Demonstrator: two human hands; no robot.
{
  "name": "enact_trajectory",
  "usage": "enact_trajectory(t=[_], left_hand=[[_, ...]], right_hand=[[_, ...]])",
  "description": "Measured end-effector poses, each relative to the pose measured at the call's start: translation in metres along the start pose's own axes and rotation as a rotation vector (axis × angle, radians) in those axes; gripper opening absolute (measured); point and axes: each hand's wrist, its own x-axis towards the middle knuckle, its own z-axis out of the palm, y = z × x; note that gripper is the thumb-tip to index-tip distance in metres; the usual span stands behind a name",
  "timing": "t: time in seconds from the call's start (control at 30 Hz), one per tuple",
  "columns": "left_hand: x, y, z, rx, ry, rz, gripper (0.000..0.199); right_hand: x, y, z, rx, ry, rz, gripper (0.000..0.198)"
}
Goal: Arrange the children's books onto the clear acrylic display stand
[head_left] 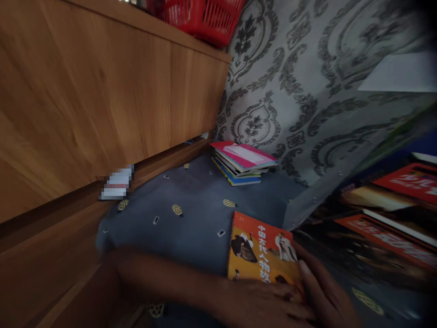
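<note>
An orange and yellow book with white Chinese characters and small painted figures on its cover is at the lower middle, near the dark blue patterned cloth. My right hand is closed on its right edge, fingers along the side. Across the lower part of the cover lies my left hand, flat and slightly blurred, its fingers stretched toward the right hand. The left forearm reaches in from the lower left. The book's bottom edge is hidden by the hands.
Farther back on the cloth is a stack of thin books, pink on top. A wooden panel runs along the left, with a red basket above it. More books lean at right. Patterned wallpaper covers the back.
</note>
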Motion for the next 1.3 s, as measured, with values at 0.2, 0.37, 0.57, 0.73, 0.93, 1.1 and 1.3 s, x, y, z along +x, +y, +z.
enact_trajectory(t=[0.2, 0.37, 0.57, 0.73, 0.93, 1.1, 1.3], left_hand=[[-0.008, 0.003, -0.003, 0.006, 0.125, -0.021, 0.044], [-0.005, 0.005, -0.003, -0.099, 0.121, -0.036, 0.040], [-0.006, 0.006, -0.006, -0.300, 0.081, -0.082, 0.047], [-0.008, 0.005, -0.017, -0.447, 0.076, -0.183, 0.042], [-0.010, 0.003, -0.016, -0.423, 0.132, -0.283, 0.026], [-0.013, -0.013, -0.008, -0.390, 0.199, -0.369, 0.024], [-0.027, -0.047, 0.015, -0.420, 0.279, -0.584, 0.038]], right_hand=[[-0.003, -0.014, -0.001, 0.147, -0.007, 0.096, 0.058], [-0.005, -0.019, -0.001, 0.170, -0.010, 0.083, 0.060], [-0.004, -0.021, -0.002, 0.219, -0.027, 0.019, 0.059], [-0.003, -0.018, 0.004, 0.221, 0.015, -0.030, 0.059], [-0.005, -0.024, 0.003, 0.201, 0.008, -0.021, 0.062], [-0.008, -0.026, 0.000, 0.184, 0.000, -0.022, 0.061], [-0.012, -0.020, 0.003, 0.164, 0.028, -0.062, 0.053]])
